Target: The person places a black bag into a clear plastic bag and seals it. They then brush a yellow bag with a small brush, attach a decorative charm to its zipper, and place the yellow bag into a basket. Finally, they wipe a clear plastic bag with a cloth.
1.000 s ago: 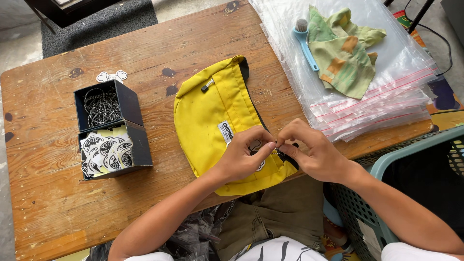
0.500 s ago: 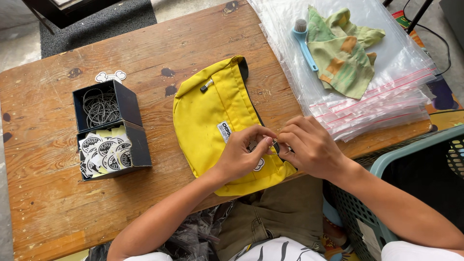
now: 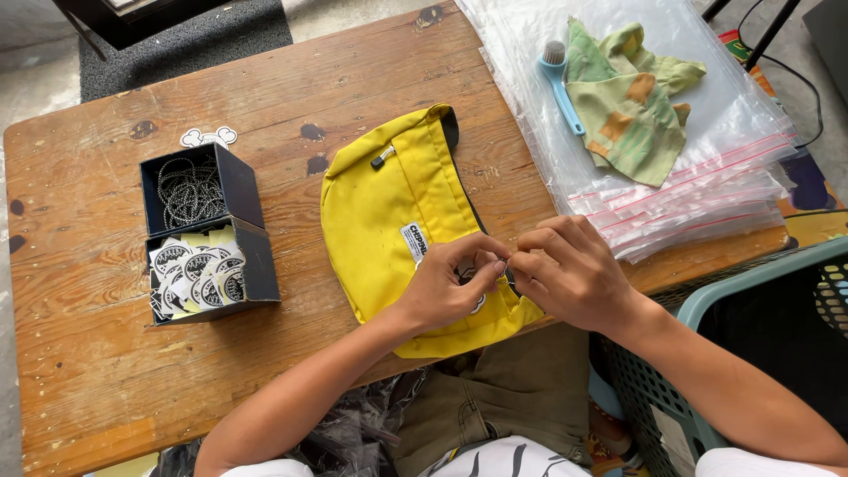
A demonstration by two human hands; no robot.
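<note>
Both hands are pinching at one small spot on the yellow pouch, fingertips meeting. Left hand and right hand are closing on something tiny there; what it is, can't tell. Pouch is lying flat on the desk, long axis running from near edge up and away, hands working at its near right end. Black box with cords and tags is sitting well left; bags right.
</note>
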